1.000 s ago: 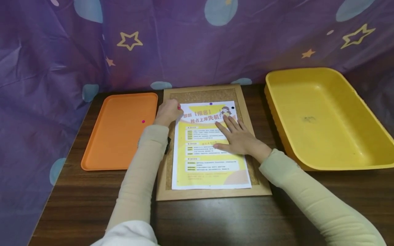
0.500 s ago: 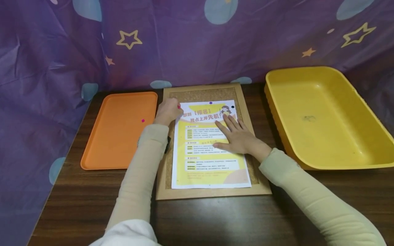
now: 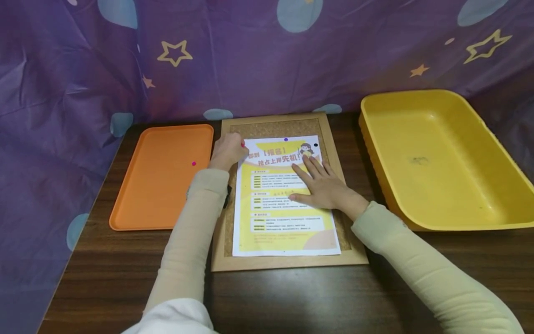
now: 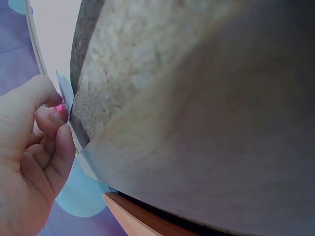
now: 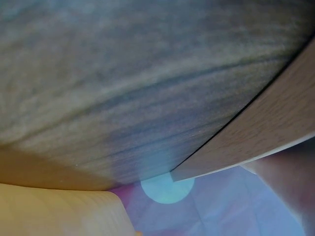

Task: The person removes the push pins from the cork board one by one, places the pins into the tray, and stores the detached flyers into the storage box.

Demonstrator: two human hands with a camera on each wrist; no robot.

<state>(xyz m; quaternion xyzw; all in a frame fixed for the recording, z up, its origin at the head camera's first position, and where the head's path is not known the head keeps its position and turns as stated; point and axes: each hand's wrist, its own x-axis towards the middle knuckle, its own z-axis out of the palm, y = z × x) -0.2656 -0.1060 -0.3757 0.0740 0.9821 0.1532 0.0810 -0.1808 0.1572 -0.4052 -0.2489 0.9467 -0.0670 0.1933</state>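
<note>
A printed yellow-and-white poster (image 3: 288, 236) lies on a wood-framed cork board (image 3: 279, 127). My left hand (image 3: 227, 152) is at the poster's upper left corner, pinching a pink push pin (image 4: 60, 106) between thumb and fingers; the pin's point is hidden. A purple push pin (image 3: 286, 139) sits at the middle of the top edge, and a black push pin (image 3: 315, 145) at the upper right corner. Spread across the poster's right side, my right hand (image 3: 327, 188) rests with straight fingers. In the right wrist view only a blurred part of that hand shows at the right edge.
Left of the board lies an orange tray (image 3: 154, 185) with another pink push pin (image 3: 193, 163) on it. A deep yellow bin (image 3: 442, 139) stands to the right. Behind the dark wooden table (image 3: 292, 301) hangs a purple curtain (image 3: 250, 55) with stars.
</note>
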